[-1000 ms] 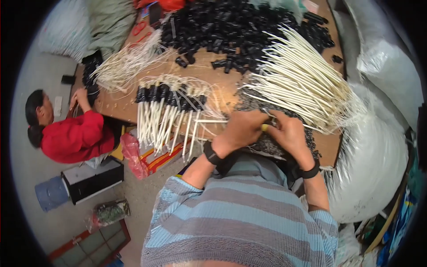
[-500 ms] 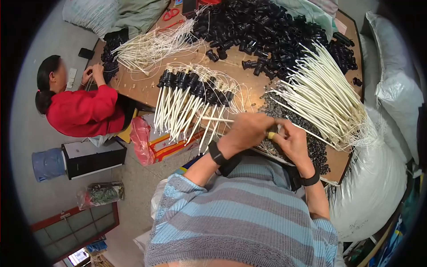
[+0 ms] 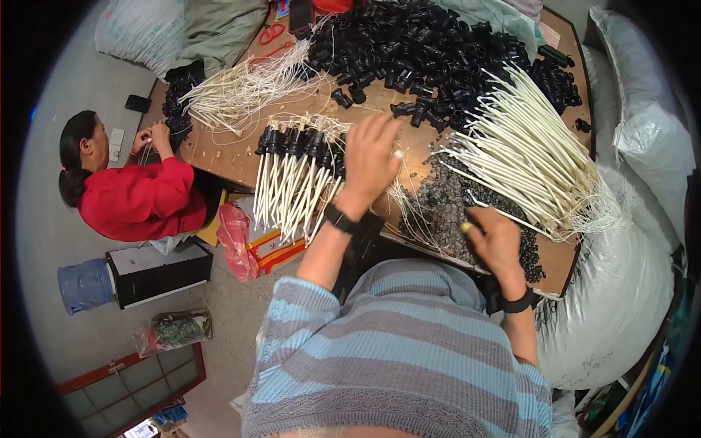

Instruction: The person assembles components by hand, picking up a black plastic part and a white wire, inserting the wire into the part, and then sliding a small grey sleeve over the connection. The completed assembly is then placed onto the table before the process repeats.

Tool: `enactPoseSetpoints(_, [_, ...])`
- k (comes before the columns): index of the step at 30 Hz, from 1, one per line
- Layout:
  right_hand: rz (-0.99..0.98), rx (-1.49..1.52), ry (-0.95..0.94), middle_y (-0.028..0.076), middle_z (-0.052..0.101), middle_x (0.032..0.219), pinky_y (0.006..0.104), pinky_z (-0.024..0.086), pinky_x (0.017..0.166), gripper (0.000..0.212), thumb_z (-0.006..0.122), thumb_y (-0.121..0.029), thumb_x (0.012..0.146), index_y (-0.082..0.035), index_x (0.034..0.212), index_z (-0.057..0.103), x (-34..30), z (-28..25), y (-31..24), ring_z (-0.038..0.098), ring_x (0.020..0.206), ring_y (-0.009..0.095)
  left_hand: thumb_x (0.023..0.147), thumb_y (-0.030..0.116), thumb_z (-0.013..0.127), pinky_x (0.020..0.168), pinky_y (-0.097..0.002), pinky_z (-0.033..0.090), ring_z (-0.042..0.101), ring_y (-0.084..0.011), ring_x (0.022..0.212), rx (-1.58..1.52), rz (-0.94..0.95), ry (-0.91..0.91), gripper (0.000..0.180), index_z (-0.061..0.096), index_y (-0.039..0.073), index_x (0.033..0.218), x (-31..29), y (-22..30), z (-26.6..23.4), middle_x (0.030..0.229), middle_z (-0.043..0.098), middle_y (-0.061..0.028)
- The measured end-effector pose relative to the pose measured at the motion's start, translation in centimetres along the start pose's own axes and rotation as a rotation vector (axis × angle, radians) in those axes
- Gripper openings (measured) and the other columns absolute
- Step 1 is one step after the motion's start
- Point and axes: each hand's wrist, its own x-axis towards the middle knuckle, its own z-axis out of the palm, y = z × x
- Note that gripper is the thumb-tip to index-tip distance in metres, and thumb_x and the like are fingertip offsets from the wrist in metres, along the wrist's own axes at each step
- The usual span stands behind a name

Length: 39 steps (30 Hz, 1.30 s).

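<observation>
My left hand [image 3: 372,162] is over the right end of a row of white rods with black sockets [image 3: 296,142], hiding part of it. Its fingers stretch out, and a small white spot shows at the thumb tip. Thin white wires [image 3: 412,208] trail beside that hand. At the table's near edge my right hand [image 3: 498,241] hovers by a spread of small dark parts [image 3: 442,219]. Its fingers are bent, with thumb and forefinger apart; a yellow wrap covers the thumb tip. Nothing shows between them. Just beyond lies a big bundle of white rods [image 3: 529,160].
Black sockets [image 3: 416,58] heap up at the back of the table [image 3: 234,150]. Another wired rod bundle [image 3: 226,98] and red scissors [image 3: 271,33] lie at the far left. A co-worker in red [image 3: 146,197] sits left. White sacks [image 3: 617,292] crowd the right side.
My left hand has moved up and away from the right hand, over the socketed rods; the white rod it held no longer shows in it. The right hand has shifted slightly down and right.
</observation>
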Motion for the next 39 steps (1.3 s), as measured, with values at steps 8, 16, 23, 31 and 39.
enactPoseSetpoints(8, [0.256, -0.477, 0.088, 0.013, 0.058, 0.079, 0.0454, 0.045, 0.061, 0.011, 0.065, -0.004, 0.071, -0.006, 0.08, 0.062, -2.7, -4.5, 4.9, 0.059, 0.073, 0.036, 0.071, 0.008, 0.069, 0.082, -0.0467, 0.046, 0.057, -0.0396, 0.096, -0.015, -0.245, -0.259, 0.038, 0.054, 0.005, 0.106, 4.0, -2.3, 4.9, 0.099, 0.061, -0.0185])
enactPoseSetpoints(16, [0.239, -0.534, 0.029, 0.011, 0.057, 0.082, 0.0402, 0.039, 0.073, 0.016, 0.065, -0.004, 0.068, -0.006, 0.083, 0.06, -1.9, -4.6, 4.6, 0.057, 0.081, 0.031, 0.077, 0.001, 0.057, 0.076, -0.0353, 0.051, 0.065, -0.0287, 0.089, -0.327, -0.237, -0.285, 0.034, 0.058, 0.004, 0.111, 1.3, 1.5, 2.8, 0.098, 0.066, -0.0131])
enactPoseSetpoints(23, [-0.097, -0.282, 0.137, 0.009, 0.052, 0.073, 0.038, 0.041, 0.067, 0.016, 0.065, -0.005, 0.077, -0.008, 0.092, 0.061, -0.2, -5.2, 1.9, 0.055, 0.07, 0.029, 0.082, -0.003, 0.049, 0.065, -0.0256, 0.05, 0.059, -0.009, 0.072, -0.793, -0.496, -0.529, 0.033, 0.059, 0.003, 0.113, -1.6, 3.4, 2.5, 0.088, 0.064, -0.0028])
enactPoseSetpoints(31, [-0.097, -0.118, 0.044, 0.008, 0.053, 0.074, 0.0382, 0.045, 0.055, 0.029, 0.065, -0.006, 0.082, -0.012, 0.11, 0.067, -0.3, -2.7, 0.5, 0.058, 0.061, 0.028, 0.074, -0.012, 0.045, 0.076, -0.0318, 0.047, 0.059, -0.0243, 0.086, -0.653, -0.008, -0.441, 0.04, 0.058, 0.003, 0.109, -1.3, 5.0, 1.8, 0.096, 0.062, -0.0091])
enactPoseSetpoints(39, [0.392, -0.554, -0.118, 0.013, 0.068, 0.086, 0.0404, 0.047, 0.054, 0.053, 0.077, -0.015, 0.071, -0.012, 0.121, 0.06, -0.2, -5.1, 1.2, 0.065, 0.066, 0.032, 0.068, -0.012, 0.054, 0.074, -0.0354, 0.046, 0.058, -0.0265, 0.086, -0.418, 0.185, -0.194, 0.03, 0.06, 0.008, 0.089, -0.9, 5.5, 1.0, 0.087, 0.062, -0.0081])
